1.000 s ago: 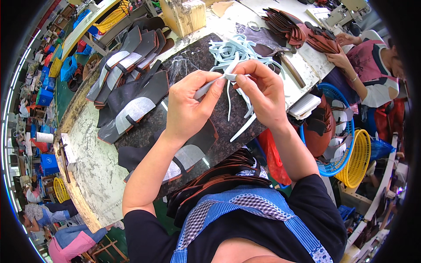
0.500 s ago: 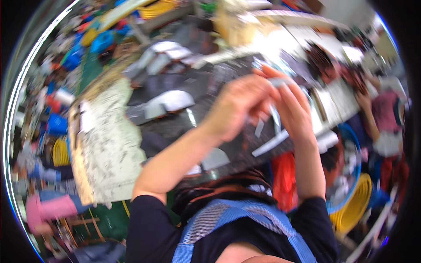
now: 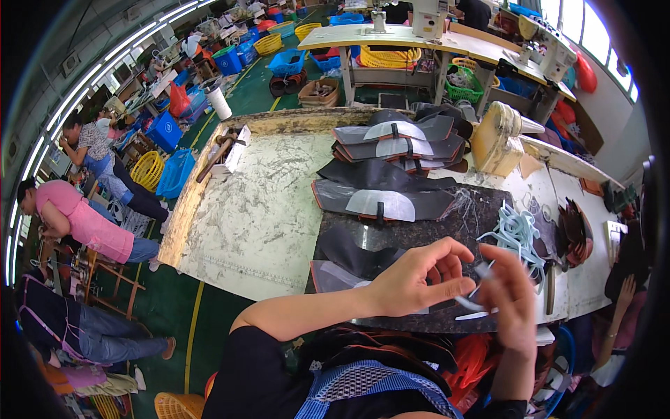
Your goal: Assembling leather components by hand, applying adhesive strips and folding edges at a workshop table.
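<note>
Above the dark stone slab (image 3: pixel 481 199), my right hand (image 3: pixel 509 297) is closed on a thin pale blue strip (image 3: pixel 469 303); its fingers are partly blurred. Just left of it, my left hand (image 3: pixel 426 276) has its fingers curled, with a gap between thumb and forefinger and nothing plainly held. Beneath the left hand lies a black shoe-upper piece (image 3: pixel 335 274), partly covered by my arm. Farther back on the slab is another such piece with a pale half-round patch (image 3: pixel 380 202). A tangled heap of pale blue strips (image 3: pixel 518 237) lies beyond my right hand.
Stacked black upper pieces (image 3: pixel 412 148) lie at the table's far side, beside a worn yellowish block (image 3: pixel 497 143). A hammer (image 3: pixel 216 157) rests by a white box at the left. Brown pieces (image 3: pixel 578 234) lie at the right. Several people (image 3: pixel 84 220) are off to the left.
My hands, close together before, are now apart, with the left one's fingers loosened. The head view has swung, showing more of the room beyond the table.
</note>
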{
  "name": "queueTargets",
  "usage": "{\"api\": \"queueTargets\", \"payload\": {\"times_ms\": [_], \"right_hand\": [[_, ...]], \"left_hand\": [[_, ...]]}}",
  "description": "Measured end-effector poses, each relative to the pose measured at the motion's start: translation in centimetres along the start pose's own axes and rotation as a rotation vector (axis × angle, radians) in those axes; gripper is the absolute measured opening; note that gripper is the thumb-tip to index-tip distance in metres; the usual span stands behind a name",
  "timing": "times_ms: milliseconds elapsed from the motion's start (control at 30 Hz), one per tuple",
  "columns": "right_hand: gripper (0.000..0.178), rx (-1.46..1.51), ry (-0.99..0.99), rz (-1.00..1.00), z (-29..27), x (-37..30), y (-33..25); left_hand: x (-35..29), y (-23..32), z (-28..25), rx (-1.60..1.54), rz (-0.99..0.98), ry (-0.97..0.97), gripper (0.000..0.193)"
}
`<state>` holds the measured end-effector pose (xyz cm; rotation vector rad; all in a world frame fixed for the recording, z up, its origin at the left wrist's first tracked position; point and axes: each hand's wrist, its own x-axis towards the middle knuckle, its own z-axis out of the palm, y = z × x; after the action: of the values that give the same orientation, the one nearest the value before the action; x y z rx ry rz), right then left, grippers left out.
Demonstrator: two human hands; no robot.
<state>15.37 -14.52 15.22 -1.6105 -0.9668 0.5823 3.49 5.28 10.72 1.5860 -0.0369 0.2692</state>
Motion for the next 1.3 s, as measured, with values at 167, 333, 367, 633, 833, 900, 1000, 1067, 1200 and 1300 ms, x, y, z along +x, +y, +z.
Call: {"api": "queueTargets", "payload": {"times_ms": [167, 333, 367, 633, 833, 900, 1000, 1067, 1200, 1300], "right_hand": [[0.054, 0.168, -0.119, 0.183, 2.0, -0.6, 1.8], [0.012, 0.117, -0.249, 0.351, 0.0, -2.4, 4.2], [0.012, 0.186, -0.163, 0.394, -1.2, -4.0, 4.1], [0.026, 0.232, -0.04, 0.439, 0.7, 0.1, 4.5], [0.022, 0.07, -0.201, 0.265, 2.4, 0.9, 2.0], [0.018, -0.181, -0.298, 0.48, 5.3, 2.0, 3.2], [0.015, -0.048, -0.461, 0.524, 10.8, 2.8, 7.1], [0.018, -0.079, -0.507, 0.5, 13.6, 3.5, 7.6], [0.019, -0.113, -0.444, 0.532, 15.7, 4.1, 9.7], [0.02, -0.201, -0.43, 0.56, 16.5, 4.4, 9.5]], "left_hand": [[-2.4, -0.7, -0.2, -0.114, -0.089, -0.046, 0.018], [-9.0, -1.7, -2.4, 0.365, 0.067, 0.055, 0.03], [-11.1, -2.2, -3.8, 0.822, 0.336, 0.005, 0.035], [-13.0, -6.7, -10.5, 1.457, 0.408, -0.015, 0.037], [-17.1, -8.4, -4.8, 1.22, 0.184, -0.047, 0.054], [-18.2, -8.5, -3.9, 1.197, 0.092, -0.021, 0.061], [-19.1, -9.3, -3.6, 1.24, 0.095, -0.016, 0.06], [-19.5, -9.6, -3.5, 1.235, 0.078, 0.001, 0.058], [-20.2, -10.3, -4.2, 1.128, 0.074, 0.064, 0.052], [-20.5, -10.7, -4.7, 1.073, 0.092, 0.092, 0.05]]}}
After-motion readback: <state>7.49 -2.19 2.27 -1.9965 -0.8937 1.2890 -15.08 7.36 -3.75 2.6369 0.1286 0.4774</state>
